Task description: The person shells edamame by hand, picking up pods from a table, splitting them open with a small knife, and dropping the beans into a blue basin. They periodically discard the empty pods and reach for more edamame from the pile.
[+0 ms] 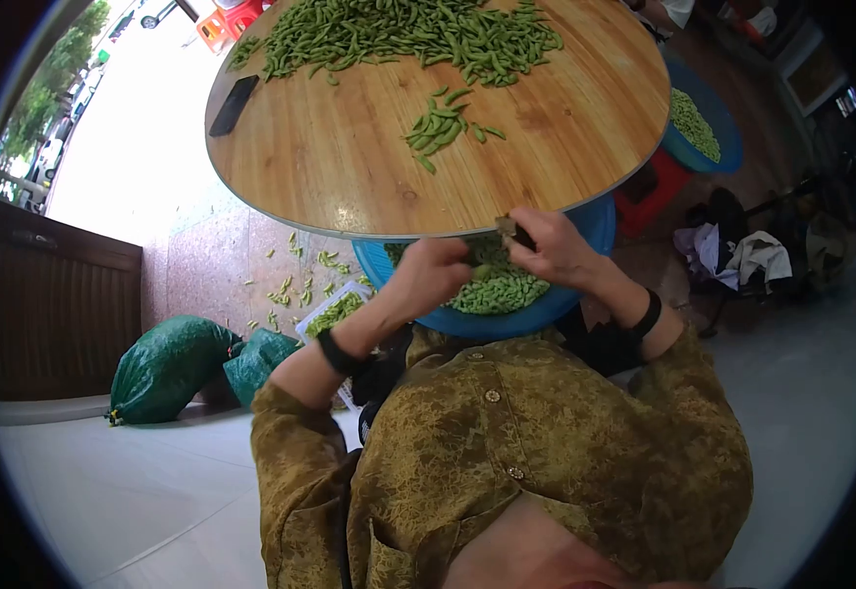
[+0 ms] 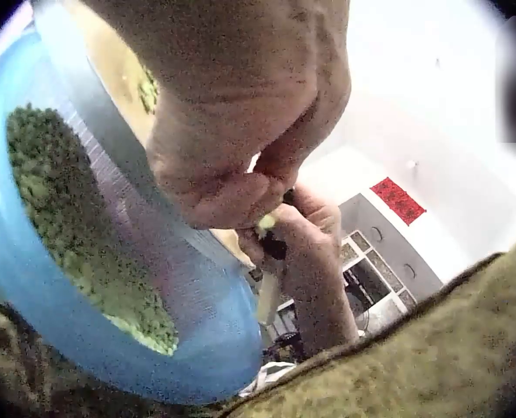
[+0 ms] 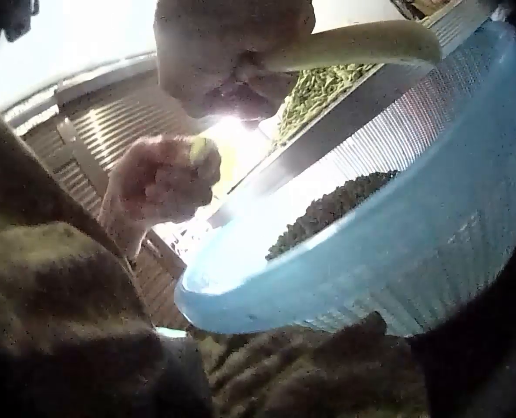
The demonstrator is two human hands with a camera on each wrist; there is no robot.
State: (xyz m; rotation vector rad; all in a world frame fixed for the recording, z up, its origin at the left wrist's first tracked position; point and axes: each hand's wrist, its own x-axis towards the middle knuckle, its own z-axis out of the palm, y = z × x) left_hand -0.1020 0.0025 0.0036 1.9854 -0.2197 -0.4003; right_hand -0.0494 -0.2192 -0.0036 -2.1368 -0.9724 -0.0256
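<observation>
Above a blue mesh-sided basin (image 1: 600, 231) partly filled with green shelled beans (image 1: 497, 296), both hands work close together at the table's near edge. My left hand (image 1: 431, 279) pinches a small yellow-green bean pod (image 3: 198, 151), mostly covered by the fingers. In my right hand (image 1: 553, 247) is a slender pale curved stick-like thing (image 3: 362, 45), its end sticking out past the fingers. Something dark (image 2: 275, 246) also shows at the right fingers; I cannot tell what it is. The left fingertips overlap the right hand in the left wrist view.
A large heap of green pods (image 1: 399, 34) and a smaller pile (image 1: 438, 128) lie on the round wooden table (image 1: 330, 162), near a dark flat object (image 1: 234, 106). Green sacks (image 1: 175, 368), a white basket (image 1: 335, 312) and scattered pods surround the left side. Another blue basin (image 1: 718, 103) stands right.
</observation>
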